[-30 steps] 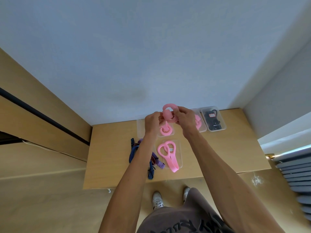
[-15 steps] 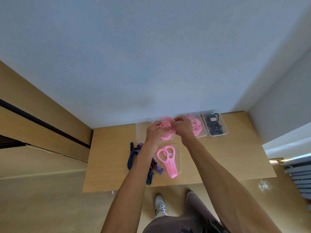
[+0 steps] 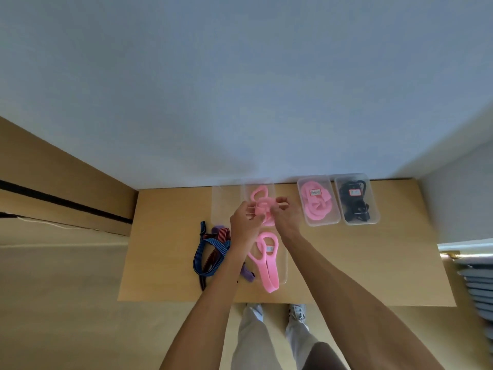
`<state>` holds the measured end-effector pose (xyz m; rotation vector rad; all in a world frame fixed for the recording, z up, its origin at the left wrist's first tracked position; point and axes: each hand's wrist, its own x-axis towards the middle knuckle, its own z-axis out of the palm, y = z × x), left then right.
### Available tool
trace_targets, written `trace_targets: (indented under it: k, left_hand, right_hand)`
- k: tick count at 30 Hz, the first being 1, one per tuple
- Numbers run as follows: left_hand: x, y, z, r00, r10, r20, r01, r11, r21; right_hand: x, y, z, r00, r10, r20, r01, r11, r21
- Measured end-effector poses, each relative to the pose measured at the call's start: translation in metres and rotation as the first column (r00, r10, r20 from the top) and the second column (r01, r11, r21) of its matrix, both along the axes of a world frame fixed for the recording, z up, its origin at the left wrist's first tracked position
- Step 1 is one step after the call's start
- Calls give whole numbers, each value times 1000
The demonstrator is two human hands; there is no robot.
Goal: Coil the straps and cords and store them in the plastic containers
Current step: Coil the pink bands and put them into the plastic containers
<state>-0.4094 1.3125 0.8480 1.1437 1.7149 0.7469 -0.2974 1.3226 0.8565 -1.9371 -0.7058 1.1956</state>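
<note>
Nearest the person, a clear rectangular plastic container (image 3: 283, 273) sits at the table's front edge, at about 6 o'clock from the hands; a loose pink flat strap (image 3: 266, 263) lies in it, its folded end poking out over the near rim. Just beside it, at its 9 o'clock, a tangle of blue, red-striped and purple elastic cords (image 3: 212, 252) lies loose on the bare wood, partly hidden by the left forearm. Above the table's middle, the left hand (image 3: 244, 222) and the right hand (image 3: 284, 218) meet, fingers curled and pinching a coiled pink strap (image 3: 264, 206) between them, which sits in or just over a second clear plastic container (image 3: 269, 188) near the far edge; whether the coil touches its floor cannot be told. At 3 o'clock from the hands, a third clear container (image 3: 334, 209) holds a coiled pink strap with a small label (image 3: 314, 201), and touching it at its 3 o'clock, a fourth clear container (image 3: 373, 209) holds a bundled black cord with a label (image 3: 353, 200). Bare wood lies open at 4 o'clock of the hands and along the front right edge. The light wooden table (image 3: 346, 263) abuts a pale blue-grey wall (image 3: 240, 89) at 12 o'clock, with wood-toned flooring (image 3: 66, 303) at 8 o'clock.
</note>
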Motion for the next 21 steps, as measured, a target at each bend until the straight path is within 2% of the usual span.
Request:
trace_targets:
  k: [6,10,13,15,17,21]
  left_hand:
    - [0,65,-44,979,-128,-161,155,974,164]
    - [-6,86,-75,937,-218,-271,263,954,141]
    - [-12,94,-91,867,-328,-376,383,920,80]
    - [-16,97,-95,793,-353,-497,456,884,99]
    - [-18,100,-95,722,-319,-614,496,858,137]
    - [-20,100,-95,706,-330,-627,536,827,168]
  right_hand:
    - [-18,67,-34,995,-34,91,35,999,-6]
    - [-26,84,-62,969,48,244,-46,999,-17]
    - [-28,84,-83,888,205,411,-198,978,-61]
    - [-27,80,-96,820,272,504,-241,962,-127]
    - [-25,78,-103,778,294,555,-244,956,-164]
    - [-26,76,-107,726,252,640,-247,964,-98]
